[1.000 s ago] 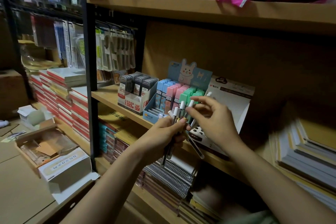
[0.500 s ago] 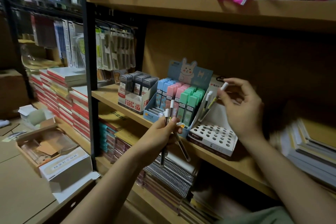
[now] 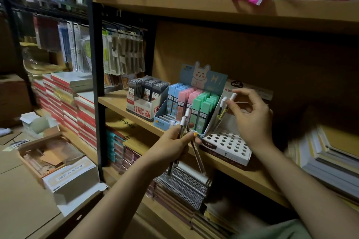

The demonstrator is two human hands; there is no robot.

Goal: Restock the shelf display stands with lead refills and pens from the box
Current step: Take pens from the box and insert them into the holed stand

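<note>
- Since the earlier frame, right hand (image 3: 252,116) had travelled from the left hand's bundle to above the pen stand (image 3: 227,146), fingertips pinching one white-capped pen (image 3: 226,110); a second pen (image 3: 220,108) stood slanted just beside it.
- Left hand (image 3: 172,145), in front of the pen stand and to its left, gripped a bundle of pens (image 3: 184,126), caps upward.
- Pastel refill display (image 3: 186,106), touching the pen stand's left side, was stocked.
- Grey refill box (image 3: 145,99) stood further left of the pen stand.
- Open carton (image 3: 48,159) lay on the floor, well left and below.
</note>
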